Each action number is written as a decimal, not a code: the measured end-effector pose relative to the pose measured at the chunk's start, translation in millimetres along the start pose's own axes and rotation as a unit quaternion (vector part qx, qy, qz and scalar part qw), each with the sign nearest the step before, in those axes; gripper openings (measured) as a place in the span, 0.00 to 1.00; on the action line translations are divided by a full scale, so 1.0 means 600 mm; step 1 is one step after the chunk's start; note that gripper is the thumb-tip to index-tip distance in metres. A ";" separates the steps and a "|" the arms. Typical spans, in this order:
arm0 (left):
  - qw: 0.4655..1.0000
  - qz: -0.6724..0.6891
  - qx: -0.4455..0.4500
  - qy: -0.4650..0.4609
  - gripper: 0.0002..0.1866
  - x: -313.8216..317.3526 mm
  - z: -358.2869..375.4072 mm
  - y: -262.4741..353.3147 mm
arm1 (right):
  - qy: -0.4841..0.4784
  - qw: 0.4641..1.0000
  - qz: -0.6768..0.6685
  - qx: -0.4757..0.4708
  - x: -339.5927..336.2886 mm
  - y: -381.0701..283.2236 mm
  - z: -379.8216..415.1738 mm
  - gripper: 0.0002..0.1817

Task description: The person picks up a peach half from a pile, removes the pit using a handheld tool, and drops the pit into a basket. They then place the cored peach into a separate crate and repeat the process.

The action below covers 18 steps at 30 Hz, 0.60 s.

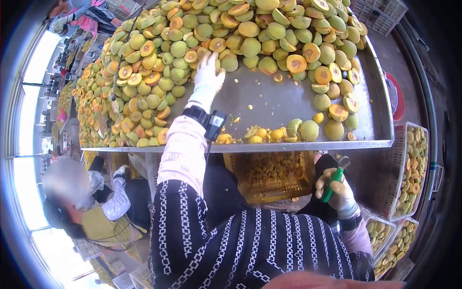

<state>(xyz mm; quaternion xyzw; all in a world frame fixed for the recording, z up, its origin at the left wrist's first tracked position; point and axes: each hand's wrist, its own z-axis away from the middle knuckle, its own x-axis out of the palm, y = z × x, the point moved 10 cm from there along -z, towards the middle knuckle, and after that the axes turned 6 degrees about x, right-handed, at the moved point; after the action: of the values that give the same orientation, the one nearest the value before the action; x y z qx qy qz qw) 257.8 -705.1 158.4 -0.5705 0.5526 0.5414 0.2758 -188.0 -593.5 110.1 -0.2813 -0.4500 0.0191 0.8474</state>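
Two black sleeves with a white chain pattern (180, 216) frame your work. Nearest, your right hand (342, 192) is closed around a green-handled tool (333, 186), held below the table's edge; its long axis runs on a slant, the metal head pointing away from you and a little rightward, the handle's butt back toward you. Under the table, a yellow crate (267, 193) holds fruit pieces, and to your right a pale lattice crate (397, 183) is full of cut fruit. Strapped at your left wrist, a black device (215, 127) bears a small white label (216, 119), its mark too small to read. Yellow scraps (262, 133) lie along the near side of the metal table (269, 98). Beyond them your white-gloved left hand (208, 74) points away, fingers outstretched and parted, at the fruit pile (250, 47); you cannot tell whether the fingertips press on a piece. Orange cut faces there turn various ways, some up, some toward you. Off left is a co-worker (108, 226) in a yellow-green top; farther, another person (86, 14) wears pink.
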 end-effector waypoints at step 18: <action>0.301 0.924 -0.235 0.007 0.14 0.047 0.170 -0.069 | -0.015 0.997 0.073 -0.035 0.023 0.027 0.009 0.21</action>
<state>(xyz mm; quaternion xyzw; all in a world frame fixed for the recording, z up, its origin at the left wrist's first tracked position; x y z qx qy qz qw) 258.6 -611.7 94.0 0.2702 0.5680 0.5439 -0.5554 -180.3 -573.5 115.1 -0.3424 -0.4414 0.0690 0.8265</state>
